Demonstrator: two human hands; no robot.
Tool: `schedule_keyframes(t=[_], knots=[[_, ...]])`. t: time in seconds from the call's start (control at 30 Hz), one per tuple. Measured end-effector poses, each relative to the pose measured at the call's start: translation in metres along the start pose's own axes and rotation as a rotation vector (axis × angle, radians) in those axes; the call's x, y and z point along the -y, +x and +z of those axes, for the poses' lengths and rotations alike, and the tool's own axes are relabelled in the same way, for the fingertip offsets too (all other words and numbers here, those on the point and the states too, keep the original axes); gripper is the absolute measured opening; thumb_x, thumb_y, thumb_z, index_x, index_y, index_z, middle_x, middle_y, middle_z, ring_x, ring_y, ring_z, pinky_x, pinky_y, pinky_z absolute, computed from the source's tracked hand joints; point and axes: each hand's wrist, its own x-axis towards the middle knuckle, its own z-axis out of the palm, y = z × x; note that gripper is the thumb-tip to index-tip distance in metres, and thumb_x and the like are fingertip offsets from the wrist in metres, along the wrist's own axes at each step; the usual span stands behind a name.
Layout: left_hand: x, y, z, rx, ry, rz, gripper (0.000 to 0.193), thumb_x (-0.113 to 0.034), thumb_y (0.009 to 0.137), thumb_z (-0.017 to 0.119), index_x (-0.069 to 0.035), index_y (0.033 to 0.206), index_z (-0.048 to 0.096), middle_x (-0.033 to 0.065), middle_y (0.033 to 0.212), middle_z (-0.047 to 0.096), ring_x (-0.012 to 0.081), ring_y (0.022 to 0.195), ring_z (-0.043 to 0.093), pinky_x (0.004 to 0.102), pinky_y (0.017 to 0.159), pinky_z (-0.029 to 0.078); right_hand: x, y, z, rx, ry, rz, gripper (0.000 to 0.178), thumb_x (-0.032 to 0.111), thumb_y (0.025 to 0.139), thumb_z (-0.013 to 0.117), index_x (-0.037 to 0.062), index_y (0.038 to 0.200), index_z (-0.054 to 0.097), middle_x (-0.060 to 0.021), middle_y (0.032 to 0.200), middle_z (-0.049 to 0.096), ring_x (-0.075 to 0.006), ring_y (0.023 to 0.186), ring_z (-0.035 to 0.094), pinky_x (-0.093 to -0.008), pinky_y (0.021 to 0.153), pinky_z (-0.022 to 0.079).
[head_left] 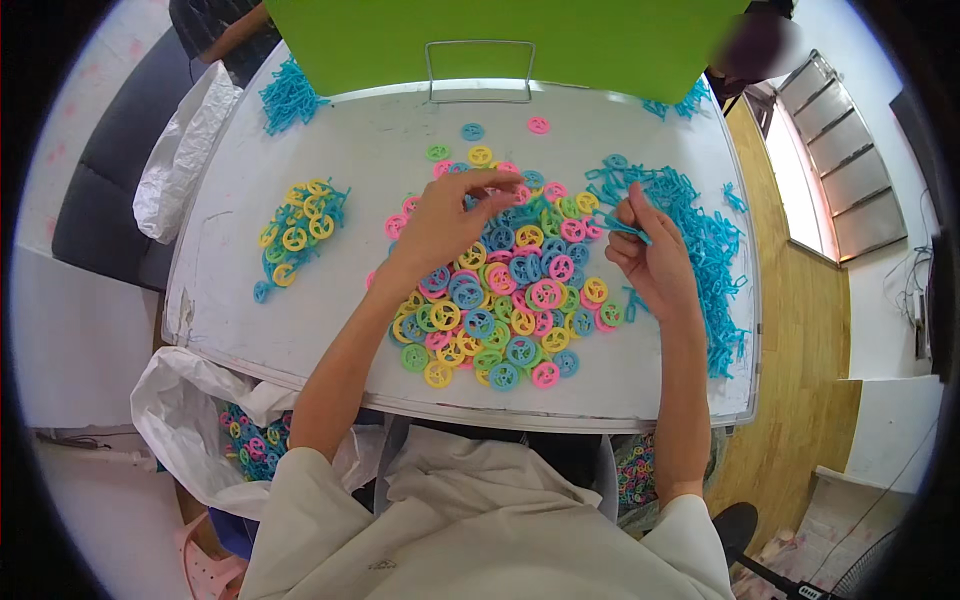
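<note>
A large heap of small spoked plastic wheels (498, 300) in pink, yellow, green and blue covers the middle of the white table. Over the heap's far part is my left hand (462, 208), thumb and fingers curved around a pink wheel (522, 194) at their tips. Right of the heap, my right hand (648, 250) is closed on blue plastic handles (626, 228), whose ends stick out of the fist to the left. Beside it spreads a long pile of similar blue handles (712, 270) along the table's right side.
At the left lies a small cluster of yellow wheels joined with blue pieces (296, 225). More blue pieces (288, 98) lie at the far left corner. A green panel (480, 40) with a wire stand (480, 98) borders the far edge. A white sack (170, 400) hangs below the near left edge.
</note>
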Motion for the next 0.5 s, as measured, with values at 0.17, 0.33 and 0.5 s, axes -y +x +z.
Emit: schedule_keyframes(t=[0.17,0.33,0.5], knots=[[-0.003,-0.010,-0.018,-0.002,0.369,-0.051,0.017,-0.012,0.078,0.069,-0.004,0.093,0.067,0.0074,0.087,0.065,0.0168,0.073,0.056,0.0307,0.068,0.047,0.003,-0.001,-0.008,0.070,0.216,0.080,0.035,0.037,0.096,0.052,0.0107,0.075,0.045,0.0044,0.071,0.037,-0.0067,0.053,0.024,-0.0228,0.049,0.024],[0.003,-0.008,-0.014,0.042,0.257,-0.043,0.017,-0.009,0.077,0.069,-0.003,0.093,0.067,0.0078,0.087,0.065,0.0158,0.070,0.057,0.0294,0.064,0.047,0.001,-0.005,0.005,0.112,0.229,-0.024,0.023,0.027,0.093,0.059,0.0042,0.091,0.055,0.0032,0.079,0.050,-0.0054,0.059,0.041,-0.0200,0.056,0.036],[0.001,-0.004,-0.009,0.006,0.141,-0.109,0.019,-0.009,0.082,0.066,-0.002,0.099,0.066,0.0074,0.086,0.066,0.0119,0.067,0.059,0.0261,0.059,0.047,-0.004,-0.007,0.002,0.250,0.110,-0.093,0.021,0.010,0.088,0.063,-0.0003,0.107,0.058,0.0001,0.087,0.059,-0.0100,0.077,0.059,-0.0228,0.075,0.050]])
